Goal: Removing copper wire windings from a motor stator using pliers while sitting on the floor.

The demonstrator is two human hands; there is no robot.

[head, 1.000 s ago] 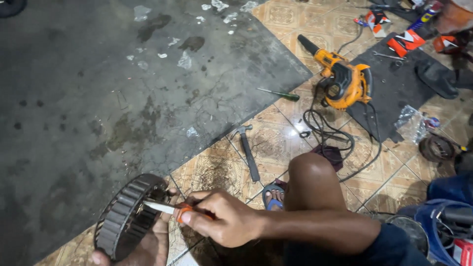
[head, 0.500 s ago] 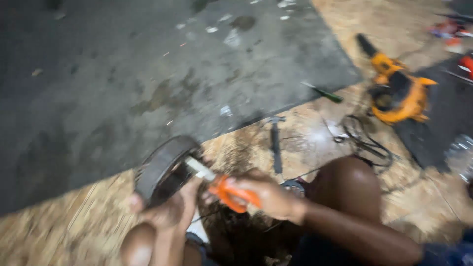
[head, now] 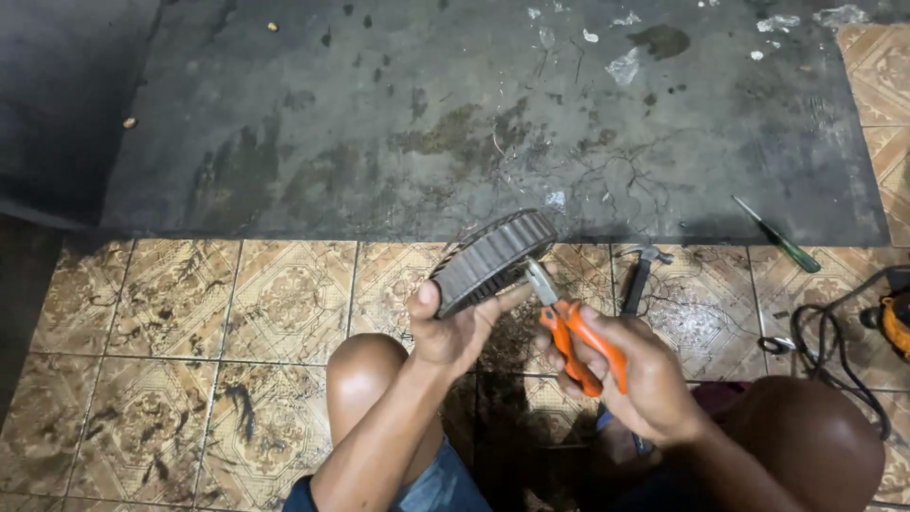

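Observation:
My left hand (head: 455,327) holds a round grey metal part with a ribbed rim (head: 493,258), tilted on edge above the tiled floor. My right hand (head: 640,379) grips orange-handled pliers (head: 573,337). The pliers' metal jaws touch the right edge of the ribbed part. Both of my knees frame the hands from below.
A hammer (head: 637,278) lies on the patterned tiles just right of the hands. A green-handled screwdriver (head: 777,235) rests on the dark concrete slab (head: 474,114). A black cable (head: 834,341) and part of an orange power tool (head: 896,322) sit at the right edge.
The view has swung left and steadied. The ribbed part and pliers rose toward the middle of the view, and the power tool slid to the right edge.

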